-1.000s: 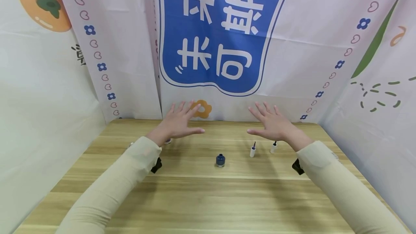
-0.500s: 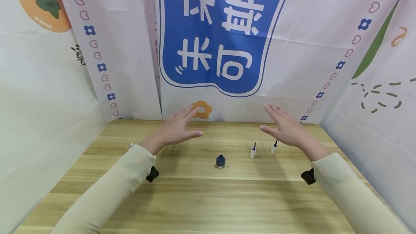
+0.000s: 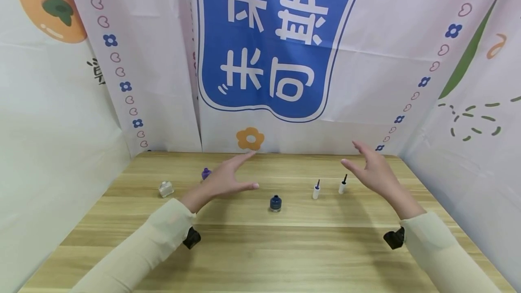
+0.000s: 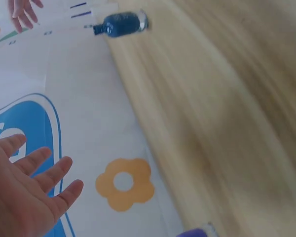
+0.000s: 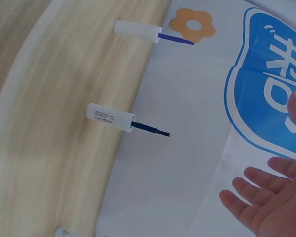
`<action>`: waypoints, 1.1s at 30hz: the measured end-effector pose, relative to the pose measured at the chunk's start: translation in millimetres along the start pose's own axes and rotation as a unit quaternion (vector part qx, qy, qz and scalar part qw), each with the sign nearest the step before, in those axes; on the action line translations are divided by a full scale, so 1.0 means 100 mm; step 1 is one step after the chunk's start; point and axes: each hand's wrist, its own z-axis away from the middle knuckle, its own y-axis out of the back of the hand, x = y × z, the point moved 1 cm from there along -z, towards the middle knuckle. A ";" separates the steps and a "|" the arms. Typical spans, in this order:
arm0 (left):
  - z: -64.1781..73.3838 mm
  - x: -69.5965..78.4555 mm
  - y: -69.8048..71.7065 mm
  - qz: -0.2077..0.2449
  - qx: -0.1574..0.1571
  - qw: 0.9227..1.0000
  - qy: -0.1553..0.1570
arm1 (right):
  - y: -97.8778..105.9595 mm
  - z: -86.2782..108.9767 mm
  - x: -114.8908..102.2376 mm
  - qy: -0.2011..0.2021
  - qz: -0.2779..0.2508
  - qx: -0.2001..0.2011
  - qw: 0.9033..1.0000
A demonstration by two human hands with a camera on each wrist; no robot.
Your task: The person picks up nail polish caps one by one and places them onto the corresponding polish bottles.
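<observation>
My left hand [image 3: 224,178] is in the air over the back left of the table, fingers extended and thumb apart, holding nothing. Just behind it, partly covered, stands a small uncapped purple nail polish bottle [image 3: 206,173]. A clear, whitish bottle [image 3: 166,189] is farther left. Between the hands stands an uncapped dark blue nail polish bottle [image 3: 275,204]. My right hand [image 3: 376,172], also empty with fingers spread, hovers right of two white nail polish caps [image 3: 316,192], which stand brush up. One brush [image 5: 175,39] is purple, the other [image 5: 152,129] dark.
The wooden table [image 3: 260,257] is enclosed by printed white cloth [image 3: 366,85] at the back and both sides. At the lower edge of the right wrist view, part of another white object [image 5: 64,231] shows. Black wrist cameras [image 3: 191,238] sit at both cuffs.
Both hands have drawn back toward me, the right one also shifting right. The purple and clear bottles, largely covered by the left hand and sleeve before, now show. Bottles and caps stay put.
</observation>
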 end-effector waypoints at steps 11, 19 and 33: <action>0.06 0.04 -0.24 0.107 -0.010 0.994 0.028 | -0.08 0.17 0.17 -0.093 -0.061 -0.013 0.994; 0.04 0.06 -0.42 0.187 -0.008 0.981 0.046 | -0.18 0.21 0.27 -0.149 -0.090 -0.045 0.984; 0.03 0.10 -0.72 0.247 -0.045 0.962 0.105 | -0.41 0.26 0.42 -0.216 -0.165 -0.102 0.957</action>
